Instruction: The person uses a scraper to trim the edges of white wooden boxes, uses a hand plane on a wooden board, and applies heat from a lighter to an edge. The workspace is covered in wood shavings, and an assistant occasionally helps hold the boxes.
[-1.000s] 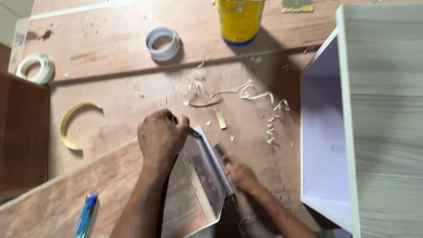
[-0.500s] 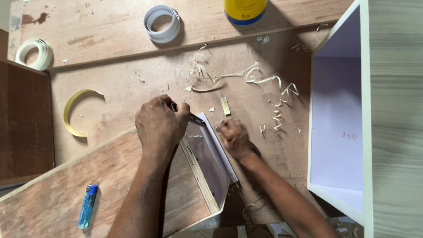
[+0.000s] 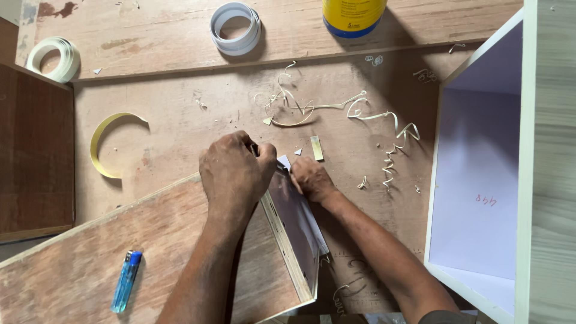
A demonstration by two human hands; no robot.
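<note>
Head view: a plywood bench [image 3: 180, 120] is looked down on, with both hands met at the far corner of a panel.
Panel: a plywood board [image 3: 150, 252] is laid on the bench, its right edge [image 3: 294, 231] faced with a pale strip.
Long axis: the edge is seen to run from the near bottom of the picture up and to the left, ending at the corner under the hands.
Left hand [image 3: 237, 174]: it is clenched over that corner from the board side; a small dark tool seems to be gripped in it, though little of it shows.
Right hand [image 3: 311, 178]: its fingers are pressed against the pale strip just beside the corner, from the outer side; nothing is enclosed in it.
Nearer hand: the left is set directly on the corner, while the right is touching the strip next to it.
Direction: the rest of the edge is stretched back from both hands toward the body.
Shavings [image 3: 336, 111]: thin curls are scattered on the bench beyond the hands.
Tape roll [image 3: 236, 27]: it is lying at the far side, well apart.
Lighter [image 3: 126, 281]: a blue one is resting on the board, near the left forearm.
Cabinet [image 3: 480, 180]: a white open box is standing to the right.
</note>
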